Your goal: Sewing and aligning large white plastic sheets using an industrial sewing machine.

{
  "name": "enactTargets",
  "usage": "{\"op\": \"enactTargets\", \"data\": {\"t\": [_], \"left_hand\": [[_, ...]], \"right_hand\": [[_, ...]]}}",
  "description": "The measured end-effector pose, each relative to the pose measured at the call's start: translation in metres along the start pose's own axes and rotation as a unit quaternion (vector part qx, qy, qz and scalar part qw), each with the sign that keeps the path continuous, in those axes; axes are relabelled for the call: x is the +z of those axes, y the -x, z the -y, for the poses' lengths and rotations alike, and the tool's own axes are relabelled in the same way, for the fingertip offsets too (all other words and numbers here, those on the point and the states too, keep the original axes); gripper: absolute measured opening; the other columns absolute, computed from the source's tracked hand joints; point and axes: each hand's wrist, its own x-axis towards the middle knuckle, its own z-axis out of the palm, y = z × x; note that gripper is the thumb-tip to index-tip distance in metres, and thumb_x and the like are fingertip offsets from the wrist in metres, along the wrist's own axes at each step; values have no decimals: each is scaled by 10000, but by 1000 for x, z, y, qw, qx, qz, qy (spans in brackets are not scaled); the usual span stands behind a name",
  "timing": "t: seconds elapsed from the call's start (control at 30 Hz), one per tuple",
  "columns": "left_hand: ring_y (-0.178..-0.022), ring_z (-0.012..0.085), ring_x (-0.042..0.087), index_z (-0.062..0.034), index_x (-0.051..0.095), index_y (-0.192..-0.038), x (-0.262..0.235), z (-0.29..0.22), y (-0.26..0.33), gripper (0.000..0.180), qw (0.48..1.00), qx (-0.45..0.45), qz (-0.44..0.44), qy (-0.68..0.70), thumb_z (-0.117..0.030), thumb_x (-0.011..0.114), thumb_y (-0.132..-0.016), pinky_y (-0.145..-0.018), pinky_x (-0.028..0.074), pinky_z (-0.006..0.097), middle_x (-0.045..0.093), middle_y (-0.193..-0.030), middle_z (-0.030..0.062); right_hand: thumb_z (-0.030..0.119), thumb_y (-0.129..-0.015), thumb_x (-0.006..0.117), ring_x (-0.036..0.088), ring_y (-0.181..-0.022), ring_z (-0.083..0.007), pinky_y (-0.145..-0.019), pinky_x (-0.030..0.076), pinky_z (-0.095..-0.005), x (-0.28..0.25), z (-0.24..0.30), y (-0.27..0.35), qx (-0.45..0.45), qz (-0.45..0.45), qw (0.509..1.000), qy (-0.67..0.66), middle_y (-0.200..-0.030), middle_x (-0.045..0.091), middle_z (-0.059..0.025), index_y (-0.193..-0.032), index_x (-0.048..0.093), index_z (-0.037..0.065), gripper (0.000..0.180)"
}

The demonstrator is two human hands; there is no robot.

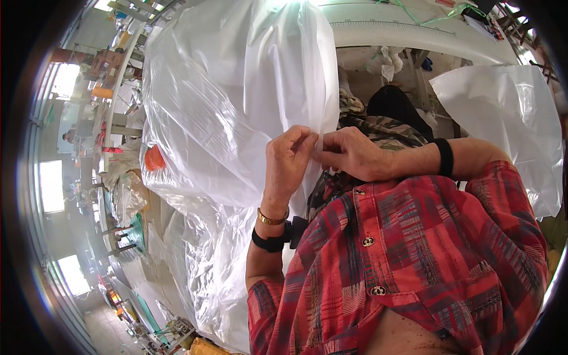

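Pinching edge of translucent plastic sheet (207,77) with left hand (284,163) and right hand (358,155)

Handling thin, glossy film: falling in long soft folds off smooth, pale tabletop (367,40), crumpling into shiny creases at lower left; not making out there whether one piece or two. Showing ruler-like scale (393,25) along tabletop. Wearing woven red plaid shirt (408,236) over camouflage-patterned trousers (387,127).

Counting two hands; one sheet in them; one more translucent plastic piece (503,118) at far right, smooth, with cornered outline; two black bands (445,157), one per arm, with one small black box (297,229) on left one; one gold-toned wristband (272,219) on left wrist; one orange-red item (155,158) at left side of film, kind unclear.

Bending left fingers (299,135) in close against thumb, gripping film edge. Curling right fingers (337,141) likewise, leaving hardly any gap to thumb, gripping same edge just beside left fingertips. Locating sheet: passing right between fingertips at pinched edge, spreading mostly leftward and beyond both hands, running up to tabletop.
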Motion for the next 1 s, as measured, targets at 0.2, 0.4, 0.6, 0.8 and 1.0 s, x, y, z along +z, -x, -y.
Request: {"op": "enactTargets", "data": {"t": [0.2,0.4,0.6,0.8,1.0], "left_hand": [[-605,109,476,31,608,-885,-4,-2,-1,85,1000,22,18,-7,-54,602,-889,-564,409,272,551,-661,85],[-630,76,426,38,588,-894,-4,-6,1,129,999,-35,26,18,-86,572,-924,-559,381,262,508,-648,57],[-668,28,417,28,579,-836,5,4,3,192,983,-98,28,152,-134,591,-939,-557,365,224,523,-679,-42],[-609,57,438,30,574,-829,-10,0,18,143,993,-78,-12,-86,-80,593,-918,-535,376,244,501,-638,6],[-544,165,506,-4,591,-850,-48,-88,-2,87,982,93,-33,-160,-63,598,-914,-525,406,301,523,-629,87]], "right_hand": [[200,-859,616,639,-689,-388,-627,495,-433,2,13,4,-98,-2,985,142,-685,613,-217,-764,609,-10,230],[189,-859,596,625,-690,-411,-629,493,-466,3,15,6,-118,23,978,171,-681,609,-223,-796,609,13,187],[219,-873,601,624,-681,-413,-634,502,-463,-11,3,-2,-176,81,950,244,-698,616,-209,-856,603,15,206],[250,-902,615,641,-845,-297,-735,513,-386,-52,-49,-35,-104,-191,972,94,-875,635,-191,-957,608,21,236],[250,-826,697,626,-997,-356,-909,483,-442,-28,-24,-112,-55,-22,993,107,-1183,608,-179,-1172,631,79,391]]}}
